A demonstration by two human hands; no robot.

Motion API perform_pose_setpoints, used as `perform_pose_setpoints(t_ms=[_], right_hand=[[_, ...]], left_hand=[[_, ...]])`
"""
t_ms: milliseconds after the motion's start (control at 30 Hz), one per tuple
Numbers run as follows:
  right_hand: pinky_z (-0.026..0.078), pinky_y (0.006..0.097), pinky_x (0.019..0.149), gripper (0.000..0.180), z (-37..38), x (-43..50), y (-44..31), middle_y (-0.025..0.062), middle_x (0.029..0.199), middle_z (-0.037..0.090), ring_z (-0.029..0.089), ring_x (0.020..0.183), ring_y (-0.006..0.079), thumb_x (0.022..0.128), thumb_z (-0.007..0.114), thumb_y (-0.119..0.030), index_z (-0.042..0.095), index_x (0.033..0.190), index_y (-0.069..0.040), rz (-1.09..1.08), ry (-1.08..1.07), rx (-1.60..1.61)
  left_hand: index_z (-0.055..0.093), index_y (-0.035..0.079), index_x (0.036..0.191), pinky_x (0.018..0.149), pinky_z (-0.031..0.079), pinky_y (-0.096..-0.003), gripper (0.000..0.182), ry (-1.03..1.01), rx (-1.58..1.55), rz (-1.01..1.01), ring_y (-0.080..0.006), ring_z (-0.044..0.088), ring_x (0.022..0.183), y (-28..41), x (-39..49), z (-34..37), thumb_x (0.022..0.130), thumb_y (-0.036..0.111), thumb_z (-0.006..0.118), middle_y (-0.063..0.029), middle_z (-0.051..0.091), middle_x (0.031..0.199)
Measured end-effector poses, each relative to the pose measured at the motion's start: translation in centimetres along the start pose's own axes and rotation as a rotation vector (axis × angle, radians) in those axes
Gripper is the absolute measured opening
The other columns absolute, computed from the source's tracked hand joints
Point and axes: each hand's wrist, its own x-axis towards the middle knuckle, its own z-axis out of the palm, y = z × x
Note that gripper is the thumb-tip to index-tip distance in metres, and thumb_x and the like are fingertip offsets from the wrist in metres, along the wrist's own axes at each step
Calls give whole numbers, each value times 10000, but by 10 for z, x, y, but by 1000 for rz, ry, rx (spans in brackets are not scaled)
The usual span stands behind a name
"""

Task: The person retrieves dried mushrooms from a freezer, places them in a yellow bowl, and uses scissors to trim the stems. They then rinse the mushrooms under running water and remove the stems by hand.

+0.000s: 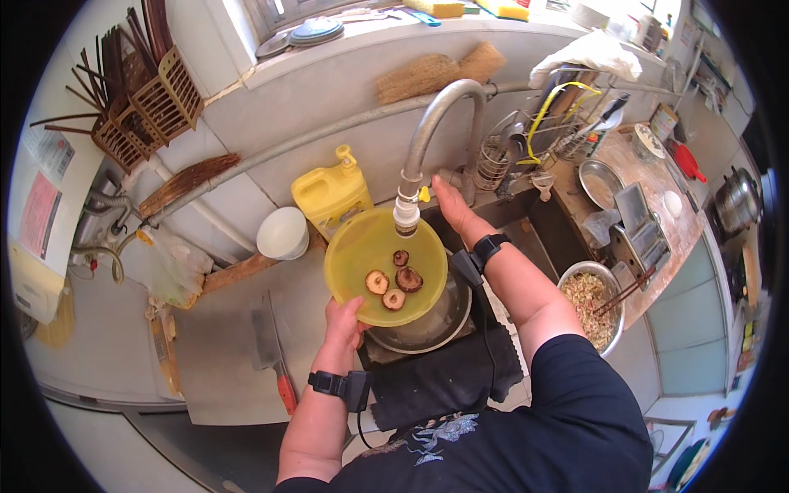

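My left hand (345,323) grips the near left rim of a translucent yellow plastic bowl (345,271). Several shiitake mushrooms (408,279) lie inside, some stem side up. Above the bowl's far part hangs the white nozzle (406,215) of a curved metal faucet (419,135); no stream of water is visible. My right hand (453,203) is raised beside the faucet's small yellow lever (424,195), fingers extended and holding nothing; whether it touches the lever is unclear. Beneath the yellow bowl, a metal basin (459,311) is partly hidden at the sink (539,237).
Left, a cleaver (271,348) with a red handle lies on a metal worktop (216,363). A white bowl (283,234) and yellow jug (330,191) stand behind. Right are a metal bowl of chopped filling (588,302) with chopsticks, and a pasta machine (641,231).
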Motion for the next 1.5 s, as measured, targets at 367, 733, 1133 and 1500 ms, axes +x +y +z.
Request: perform_pose_setpoints(t_ms=[367,733,1133,1500], right_hand=[[254,318,1088,673,8,1,17,155,1403,432,381,1308,237,972,343,-508,433,1332,53,10,-64,120],[439,327,857,588,-9,-172,7,91,1222,546,510,1080,186,959,428,-471,453,1330,-16,164,154,60],[462,278,739,511,-12,-248,7,34,1046,569,545,912,142,955,486,-384,456,1304,-11,413,183,164],[477,280,715,451,-17,-256,-17,42,1067,585,569,877,145,952,494,-327,472,1286,-25,478,220,163]], left_hand=[[455,22,1249,600,586,-358,391,19,-39,-45,-245,666,843,9,-2,14,866,71,518,-133,610,1072],[485,-11,1210,655,541,-323,373,11,45,125,-225,642,869,12,17,29,843,26,541,-132,605,1088],[477,-20,1215,720,531,-350,388,110,273,278,-254,637,915,11,23,43,845,46,572,-158,609,1091],[451,41,1258,669,569,-428,378,4,261,-75,-300,644,927,13,-3,22,914,182,516,-152,599,1117]])
